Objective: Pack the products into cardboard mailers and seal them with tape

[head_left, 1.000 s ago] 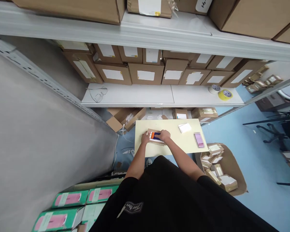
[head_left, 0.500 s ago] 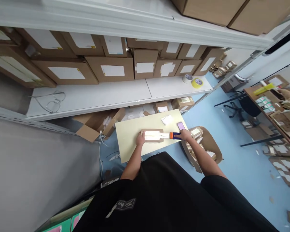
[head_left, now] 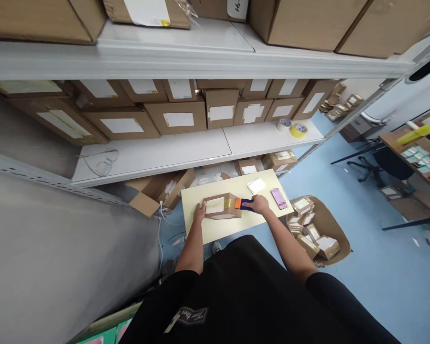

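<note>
A small cardboard box (head_left: 232,210) with a white label (head_left: 215,205) lies on the pale yellow tabletop (head_left: 193,229). My left hand (head_left: 199,211) grips its left end, thumb on the top edge. In my right hand (head_left: 260,204) is a blue and orange tape dispenser (head_left: 244,204), its orange end against the box's right end. Clear tape shows on the box top beside the label. White paper slips (head_left: 256,186) and a phone with a purple screen (head_left: 279,198) lie beyond my right hand.
A shelf (head_left: 172,155) with labelled boxes runs behind the table, bearing white (head_left: 284,125) and yellow (head_left: 299,130) tape rolls and glasses (head_left: 103,165). An open carton (head_left: 154,191) sits below. Right of the table, a large carton (head_left: 329,224) holds several small boxes.
My right hand has brought the tape dispenser left, from past the box's right side to its right end. The stretched tape between them no longer shows. The head view has shifted.
</note>
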A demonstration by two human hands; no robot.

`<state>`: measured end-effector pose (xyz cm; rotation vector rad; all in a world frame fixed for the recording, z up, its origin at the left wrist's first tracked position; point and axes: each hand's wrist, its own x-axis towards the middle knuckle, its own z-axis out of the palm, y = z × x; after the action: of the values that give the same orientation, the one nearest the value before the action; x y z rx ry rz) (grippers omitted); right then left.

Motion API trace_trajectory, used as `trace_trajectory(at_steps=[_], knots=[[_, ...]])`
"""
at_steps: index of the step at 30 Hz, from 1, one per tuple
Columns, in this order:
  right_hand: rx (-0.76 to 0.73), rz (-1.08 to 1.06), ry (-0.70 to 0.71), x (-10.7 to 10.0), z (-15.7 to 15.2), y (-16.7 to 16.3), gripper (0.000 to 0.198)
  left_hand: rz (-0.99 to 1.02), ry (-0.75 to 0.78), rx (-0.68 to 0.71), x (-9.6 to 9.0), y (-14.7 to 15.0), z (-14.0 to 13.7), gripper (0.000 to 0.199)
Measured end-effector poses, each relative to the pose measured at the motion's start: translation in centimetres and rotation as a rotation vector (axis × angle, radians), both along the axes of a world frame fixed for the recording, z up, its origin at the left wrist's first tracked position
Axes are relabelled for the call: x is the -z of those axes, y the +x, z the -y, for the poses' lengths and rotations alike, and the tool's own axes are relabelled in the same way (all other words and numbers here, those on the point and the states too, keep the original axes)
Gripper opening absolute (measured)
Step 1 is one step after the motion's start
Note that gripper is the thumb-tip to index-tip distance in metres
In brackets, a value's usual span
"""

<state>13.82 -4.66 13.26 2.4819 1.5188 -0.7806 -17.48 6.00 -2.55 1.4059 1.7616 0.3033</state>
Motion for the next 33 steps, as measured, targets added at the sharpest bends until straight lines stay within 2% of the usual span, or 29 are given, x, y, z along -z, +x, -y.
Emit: trace_trajectory(at_steps=[2,4,7,9,12,15,18,20,22,26,28,30,33], knots=[[-0.027,0.008,0.028,-1.0,-1.5,-2.4,0.061,-0.001,-0.012,-0.04,-1.1,-1.0,-0.7,0.072],[-0.045,0.021,0.04,-1.8,-3.0,-4.9,0.062,0.039,0.016,-0.047,-2.5,-1.4,-1.2,0.067],[-0.076,0.007,0.04,-2.7,-5.0,-8.4,0.066,0.144,0.071,0.006,-4.6,-1.0,-1.2,0.06],[-0.107,-0.001,0.04,-3.1,-6.1,-10.4,0.065,0.195,0.061,0.04,-5.7,-0.5,-0.9,0.067],[-0.149,0.001,0.039,-3.5,-7.3,-12.5,0.064,0.147,0.048,0.019,-6.7,-0.1,-0.2,0.073],[-0.182,-0.003,0.039,-3.5,-7.8,-13.5,0.066,0.089,0.079,-0.038,-6.7,0.1,0.8,0.065],[-0.21,-0.027,0.032,-3.3,-7.5,-12.9,0.068,0.083,0.082,-0.08,-6.1,0.7,2.3,0.06],[-0.22,-0.035,0.028,-2.9,-6.9,-11.1,0.067,0.073,0.08,-0.102,-5.7,1.4,3.2,0.059],[-0.198,-0.028,0.028,-2.6,-5.7,-8.1,0.066,0.058,0.08,-0.123,-5.4,2.1,4.0,0.059],[-0.063,0.001,0.014,-1.8,-2.4,-1.1,0.058,0.063,0.104,-0.13,-5.2,2.6,4.2,0.057],[-0.02,0.042,-0.001,-1.3,-1.0,0.9,0.055,0.08,0.109,-0.123,-5.2,2.6,3.9,0.055],[-0.004,0.061,-0.01,-0.4,-0.5,0.9,0.055,0.098,0.101,-0.116,-5.4,2.7,3.7,0.055],[-0.004,0.045,-0.011,1.6,-1.3,-2.4,0.055,0.104,0.105,-0.105,-5.7,2.7,3.5,0.055]])
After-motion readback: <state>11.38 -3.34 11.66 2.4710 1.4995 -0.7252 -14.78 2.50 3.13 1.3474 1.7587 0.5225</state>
